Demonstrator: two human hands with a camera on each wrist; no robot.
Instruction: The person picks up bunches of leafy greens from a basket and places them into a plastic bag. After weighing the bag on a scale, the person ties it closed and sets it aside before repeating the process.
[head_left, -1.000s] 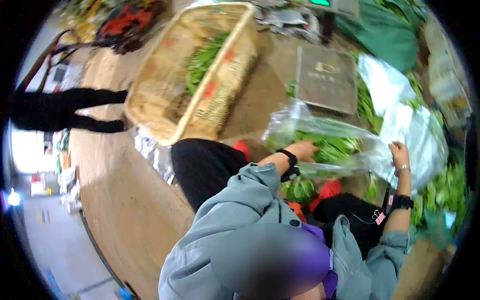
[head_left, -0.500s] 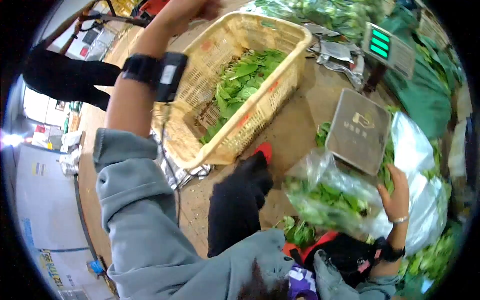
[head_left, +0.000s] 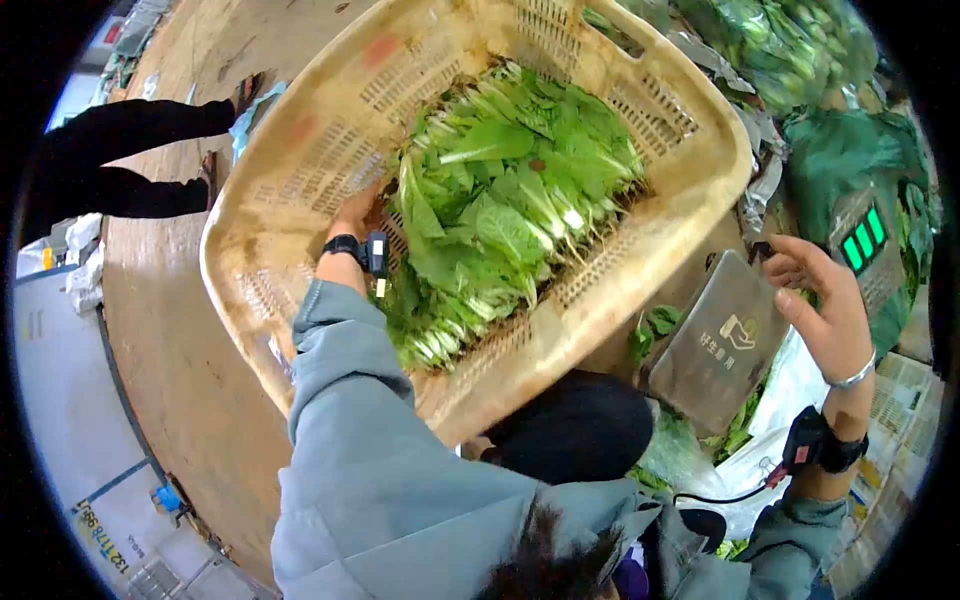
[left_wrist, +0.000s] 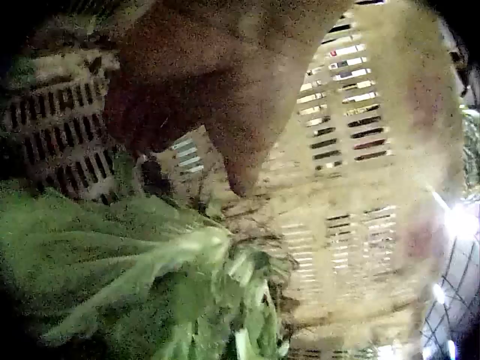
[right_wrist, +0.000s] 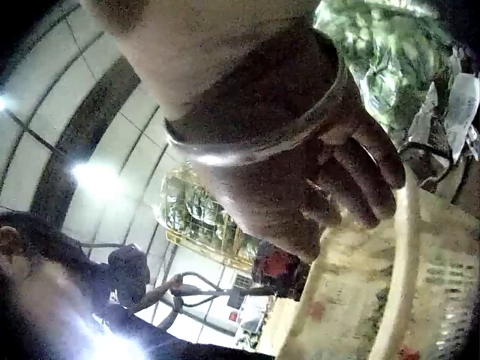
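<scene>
My left hand (head_left: 362, 210) reaches inside the yellow plastic basket (head_left: 300, 165), beside a heap of leafy greens (head_left: 500, 200) with pale stems and roots. In the left wrist view the hand (left_wrist: 217, 82) hangs over the slotted basket wall (left_wrist: 360, 195), thumb apart from the fingers, with large leaves (left_wrist: 127, 262) just below; some fingertips are dark and unclear. My right hand (head_left: 820, 305), with a silver bracelet, hovers by the upper right corner of the flat scale plate (head_left: 720, 345), fingers loosely bent. The right wrist view shows this hand (right_wrist: 300, 180) with nothing visibly held.
The scale's green-lit display (head_left: 865, 240) stands right of the right hand. Bagged greens (head_left: 780, 50) lie at the top right, a white plastic bag (head_left: 780, 400) below the plate. A person's dark-trousered legs (head_left: 150, 130) are at the left, on the brown floor (head_left: 170, 330).
The left hand has moved from the bagged greens, up past the basket's far left, then down into it. The right hand has left the clear bag and risen beside the scale. The basket appears larger and closer.
</scene>
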